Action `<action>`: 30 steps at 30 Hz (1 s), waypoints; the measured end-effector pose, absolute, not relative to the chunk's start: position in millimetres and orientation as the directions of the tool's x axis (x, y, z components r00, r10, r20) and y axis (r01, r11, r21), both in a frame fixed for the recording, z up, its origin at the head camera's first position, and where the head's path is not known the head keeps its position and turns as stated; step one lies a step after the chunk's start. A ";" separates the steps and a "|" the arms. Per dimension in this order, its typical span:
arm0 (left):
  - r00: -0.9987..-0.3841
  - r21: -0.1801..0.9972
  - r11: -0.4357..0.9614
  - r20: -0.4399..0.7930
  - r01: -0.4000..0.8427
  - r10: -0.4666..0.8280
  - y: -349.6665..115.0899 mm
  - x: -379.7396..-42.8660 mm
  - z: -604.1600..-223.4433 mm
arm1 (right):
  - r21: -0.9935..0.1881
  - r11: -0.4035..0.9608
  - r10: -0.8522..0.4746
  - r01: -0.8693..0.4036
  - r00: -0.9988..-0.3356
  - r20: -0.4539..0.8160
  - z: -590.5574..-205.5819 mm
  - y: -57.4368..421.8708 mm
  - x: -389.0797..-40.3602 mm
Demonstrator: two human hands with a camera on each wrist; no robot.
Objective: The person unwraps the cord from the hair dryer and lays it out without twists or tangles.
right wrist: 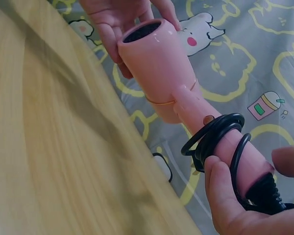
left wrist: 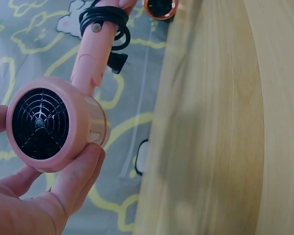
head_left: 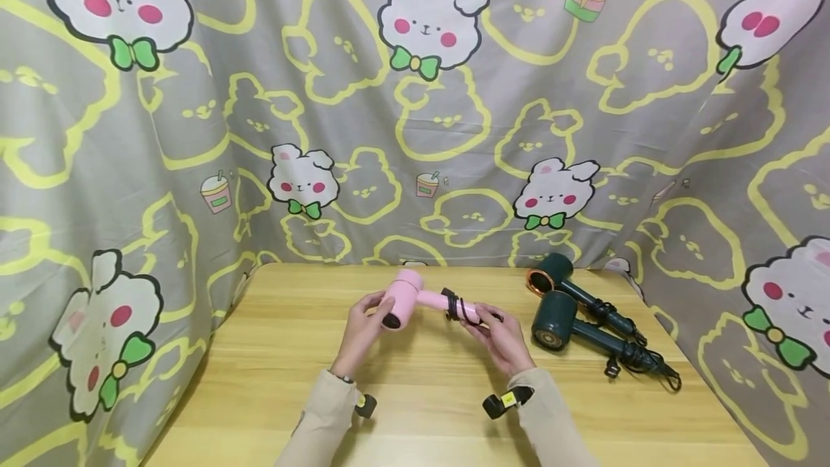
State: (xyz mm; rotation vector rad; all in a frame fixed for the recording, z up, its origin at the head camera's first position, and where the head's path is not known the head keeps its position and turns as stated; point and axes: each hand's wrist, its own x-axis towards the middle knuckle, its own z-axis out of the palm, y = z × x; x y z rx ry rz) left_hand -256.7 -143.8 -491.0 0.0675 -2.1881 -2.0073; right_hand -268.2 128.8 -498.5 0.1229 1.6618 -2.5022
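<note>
Both hands hold a pink hair dryer (head_left: 403,298) up over the wooden table, its handle pointing right. My left hand (head_left: 364,326) grips the barrel, thumb on one side and fingers on the other, as the left wrist view shows around the black intake grille (left wrist: 40,124). My right hand (head_left: 504,337) pinches the end of the handle (right wrist: 245,159) between thumb and fingers. A black cord (right wrist: 218,134) is wound around that handle, and its plug (left wrist: 117,62) hangs beside it in the left wrist view.
Two dark green hair dryers lie on the table's right side. The front one (head_left: 556,319) has its cord wrapped near the handle end; the back one (head_left: 551,274) shows an orange ring. Patterned grey curtains (head_left: 363,121) enclose the wooden table (head_left: 272,373) at the back and sides.
</note>
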 end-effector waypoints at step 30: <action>-0.930 0.666 0.653 0.202 0.360 0.308 -199.6 -248.8 -468.5 | -0.942 -0.319 -0.131 0.108 -0.989 -0.069 -490.6 115.8 -289.0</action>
